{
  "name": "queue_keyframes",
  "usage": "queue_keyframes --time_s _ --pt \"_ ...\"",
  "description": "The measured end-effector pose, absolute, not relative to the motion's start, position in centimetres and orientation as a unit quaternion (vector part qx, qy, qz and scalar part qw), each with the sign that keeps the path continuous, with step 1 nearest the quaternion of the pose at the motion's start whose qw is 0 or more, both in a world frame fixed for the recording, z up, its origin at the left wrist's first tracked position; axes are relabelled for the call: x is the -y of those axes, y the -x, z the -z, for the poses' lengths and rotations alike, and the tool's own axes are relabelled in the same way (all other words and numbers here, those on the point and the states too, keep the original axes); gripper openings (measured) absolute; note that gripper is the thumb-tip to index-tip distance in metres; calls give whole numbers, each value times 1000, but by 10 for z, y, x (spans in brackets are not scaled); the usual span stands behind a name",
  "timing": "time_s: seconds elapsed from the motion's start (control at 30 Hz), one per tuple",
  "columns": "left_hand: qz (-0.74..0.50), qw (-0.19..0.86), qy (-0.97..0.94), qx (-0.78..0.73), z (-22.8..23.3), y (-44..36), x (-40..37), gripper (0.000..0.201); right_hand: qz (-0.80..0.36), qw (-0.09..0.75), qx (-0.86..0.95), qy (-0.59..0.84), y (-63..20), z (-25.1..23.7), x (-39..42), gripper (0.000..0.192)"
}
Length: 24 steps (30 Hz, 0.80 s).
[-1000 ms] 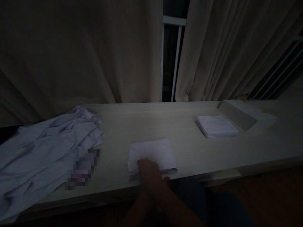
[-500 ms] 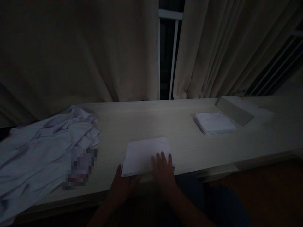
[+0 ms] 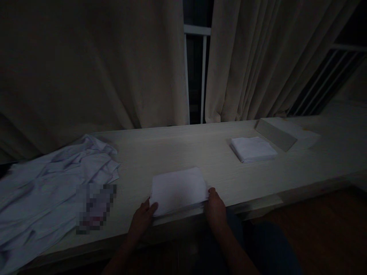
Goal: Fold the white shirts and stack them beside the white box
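Note:
A folded white cloth (image 3: 178,190) lies near the front edge of a long pale wooden table (image 3: 183,152). My left hand (image 3: 142,218) grips its near left corner, with the thumb on top. My right hand (image 3: 215,205) holds its near right corner. The room is very dark. A second folded white cloth (image 3: 252,149) lies further back on the right, apart from both hands.
A heap of crumpled white fabric (image 3: 54,187) covers the table's left end, with a blurred patch on it. A low pale block (image 3: 275,133) lies at the back right beside the second cloth. Beige curtains (image 3: 114,65) hang behind the table, parted over a dark window.
My right hand has slid from the top of the cloth to its right corner. My left hand has come up from below the edge to grip the left corner.

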<state>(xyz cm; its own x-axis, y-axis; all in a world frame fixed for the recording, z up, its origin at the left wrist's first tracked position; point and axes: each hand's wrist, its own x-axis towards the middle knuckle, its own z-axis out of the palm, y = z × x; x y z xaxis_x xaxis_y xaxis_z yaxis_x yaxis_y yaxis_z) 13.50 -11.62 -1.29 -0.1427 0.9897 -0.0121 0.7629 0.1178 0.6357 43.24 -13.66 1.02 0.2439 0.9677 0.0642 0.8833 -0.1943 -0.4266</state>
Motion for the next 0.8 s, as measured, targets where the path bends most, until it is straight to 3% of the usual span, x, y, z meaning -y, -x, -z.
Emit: queue_keyframes --time_s 0.23,0.33,0.53,0.8 --pt "-295 313 -575 -696 14 -135 113 63 -105 251 664 697 -440 -9 139 67" --pt "-265 324 -570 -707 5 -135 108 61 -118 283 673 673 -443 -3 141 66" --pt "-186 150 -620 -747 2 -137 92 62 -145 294 651 685 -444 1 140 55" --pt "-132 40 -667 -732 7 -150 86 59 -90 253 663 699 -440 -9 141 41"
